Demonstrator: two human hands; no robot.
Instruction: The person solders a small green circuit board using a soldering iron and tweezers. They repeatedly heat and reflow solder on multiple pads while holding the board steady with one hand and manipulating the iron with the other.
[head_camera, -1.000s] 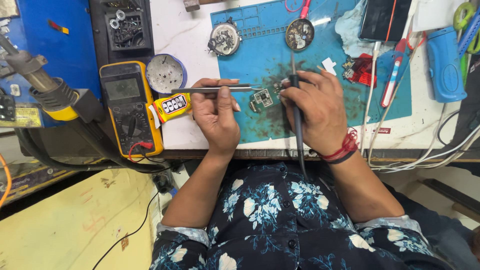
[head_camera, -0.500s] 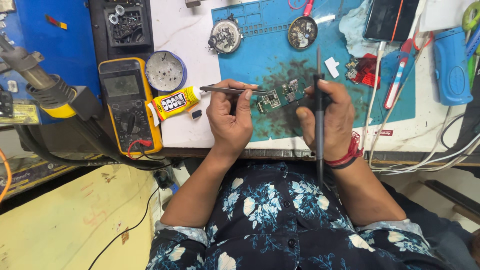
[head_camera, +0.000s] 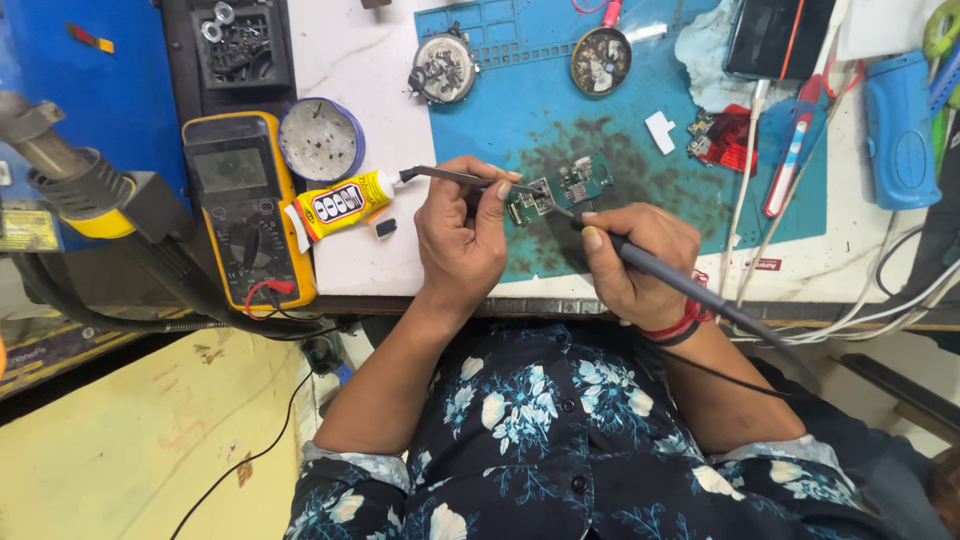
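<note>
A small green circuit board lies on the blue work mat. My left hand pinches metal tweezers, their tips resting at the board's left end. My right hand grips a dark soldering iron like a pen, its tip touching the board from the right. The iron's handle and cable run back past my right wrist, which wears a red band.
A yellow multimeter, a round tin and a yellow glue tube sit left of my hands. Two round metal parts lie at the mat's far edge. A hot-air handle, cables and a blue tool flank the bench.
My right hand turned the soldering iron from upright to slanted, tip down on the board. My left hand brought the tweezers onto the board's left end.
</note>
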